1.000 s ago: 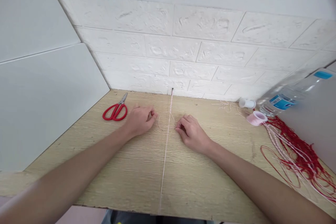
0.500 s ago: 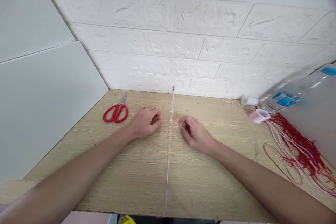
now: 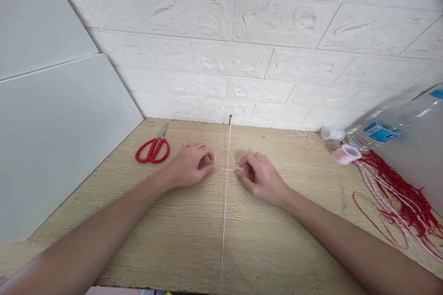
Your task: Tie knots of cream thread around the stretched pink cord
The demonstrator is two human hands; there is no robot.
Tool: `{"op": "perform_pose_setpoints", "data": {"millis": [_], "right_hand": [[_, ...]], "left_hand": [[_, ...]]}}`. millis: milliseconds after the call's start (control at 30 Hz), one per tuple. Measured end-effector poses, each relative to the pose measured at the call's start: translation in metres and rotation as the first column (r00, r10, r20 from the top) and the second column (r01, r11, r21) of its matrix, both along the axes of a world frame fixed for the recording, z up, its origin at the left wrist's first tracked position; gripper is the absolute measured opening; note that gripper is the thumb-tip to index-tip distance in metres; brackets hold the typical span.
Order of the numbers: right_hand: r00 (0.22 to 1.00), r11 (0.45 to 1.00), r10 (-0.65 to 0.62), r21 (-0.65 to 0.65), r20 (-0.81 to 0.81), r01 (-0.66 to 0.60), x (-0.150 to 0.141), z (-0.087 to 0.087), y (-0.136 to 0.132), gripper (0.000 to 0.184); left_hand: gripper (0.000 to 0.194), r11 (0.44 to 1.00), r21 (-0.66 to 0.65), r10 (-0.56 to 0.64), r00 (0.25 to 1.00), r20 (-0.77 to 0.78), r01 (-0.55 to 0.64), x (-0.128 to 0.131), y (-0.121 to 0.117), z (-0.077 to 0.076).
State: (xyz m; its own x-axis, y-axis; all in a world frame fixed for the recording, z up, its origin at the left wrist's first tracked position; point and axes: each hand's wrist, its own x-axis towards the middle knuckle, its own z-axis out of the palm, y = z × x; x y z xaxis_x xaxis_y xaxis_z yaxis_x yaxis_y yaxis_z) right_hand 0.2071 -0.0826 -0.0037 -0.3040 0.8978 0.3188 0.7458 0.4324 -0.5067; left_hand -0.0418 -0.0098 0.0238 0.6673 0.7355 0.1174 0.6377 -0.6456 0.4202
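Compared with half a second earlier, your left hand (image 3: pixel 190 164) shows its thumb and forefinger spread further apart, and the fine thread (image 3: pixel 215 159) makes a rounder loop where it was flatter. Your right hand (image 3: pixel 266 179) sits a little further toward 3 o'clock in the view.

Your left fingers are curled, with thumb and forefinger parted just beside the loop's 9 o'clock side. Thread meets the fingertips of your right hand at the loop's 3 o'clock side; you can't tell whether they pinch it.

Between your hands, the pale cord (image 3: pixel 225 207) crosses the bench (image 3: pixel 173 244) from 12 to 6 o'clock, through the loop area. Its far stretch is braided and turns dark at the white brick-patterned wall (image 3: pixel 249 60).

From your left hand, the red-handled scissors (image 3: pixel 152 150) lie at 10 o'clock, blades toward 1. From your right hand, the white spool (image 3: pixel 332 134), pink spool (image 3: pixel 346 154) and clear bottle (image 3: pixel 380 132) are around 2 o'clock, with loose threads (image 3: pixel 306 138) near the white spool. At 3 o'clock lie the red and pink cords (image 3: pixel 404 193).
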Motion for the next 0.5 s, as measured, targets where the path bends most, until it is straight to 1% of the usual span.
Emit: {"op": "perform_pose_setpoints", "data": {"millis": [133,233,400,500], "right_hand": [[0.997,0.997,0.071,0.01,0.02,-0.072,-0.001,-0.001,0.003,0.008],[0.996,0.996,0.084,0.0,0.012,-0.084,0.001,-0.001,0.004,0.009],[0.993,0.998,0.067,0.013,0.098,-0.068,0.002,0.003,0.002,0.018],[0.994,0.999,0.013,0.045,0.109,-0.018,0.001,0.003,0.001,0.016]], "left_hand": [[0.015,0.999,-0.023,-0.049,0.999,0.005,0.049,0.006,-0.002,-0.003],[0.016,0.998,-0.027,-0.053,0.999,-0.006,0.053,0.003,0.001,-0.002],[0.015,0.996,-0.05,-0.07,0.996,-0.056,0.067,-0.01,0.009,0.005],[0.012,0.997,-0.055,-0.049,0.998,-0.029,0.047,-0.011,0.007,0.007]]}}
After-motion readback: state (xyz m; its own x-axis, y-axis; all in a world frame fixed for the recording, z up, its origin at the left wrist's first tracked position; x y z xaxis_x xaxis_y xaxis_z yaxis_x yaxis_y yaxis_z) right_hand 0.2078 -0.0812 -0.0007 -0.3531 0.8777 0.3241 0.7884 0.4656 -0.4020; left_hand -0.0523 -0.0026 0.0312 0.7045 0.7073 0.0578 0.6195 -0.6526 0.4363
